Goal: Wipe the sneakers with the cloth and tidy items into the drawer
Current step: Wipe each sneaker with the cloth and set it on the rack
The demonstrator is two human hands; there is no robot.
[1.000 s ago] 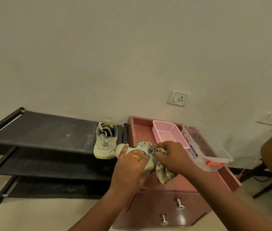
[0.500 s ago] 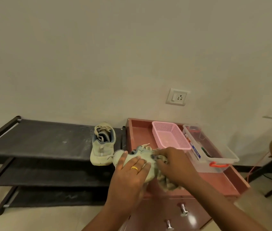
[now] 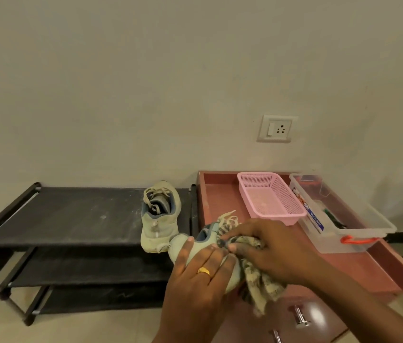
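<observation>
My left hand (image 3: 201, 271), with a gold ring, grips a pale green sneaker (image 3: 200, 243) over the front left corner of the pink drawer unit (image 3: 358, 271). Pressed against that sneaker's side is a patterned cloth (image 3: 259, 285), bunched in my right hand (image 3: 269, 248); its loose end hangs below my palm. The sneaker's laces stick up behind my fingers. A second pale sneaker (image 3: 159, 214) stands on the top shelf of the black shoe rack (image 3: 71, 214), just left of my hands, heel toward me.
On the drawer unit's raised-edge top sit a pink mesh basket (image 3: 272, 196) and a clear plastic box (image 3: 339, 214) with an orange latch and small items inside. Metal drawer handles (image 3: 300, 318) show below. A wall socket (image 3: 277, 128) is above.
The view has shifted slightly. My right hand has rubbed the cloth along the held sneaker, and my left hand has kept its grip. The sneaker on the rack has not moved.
</observation>
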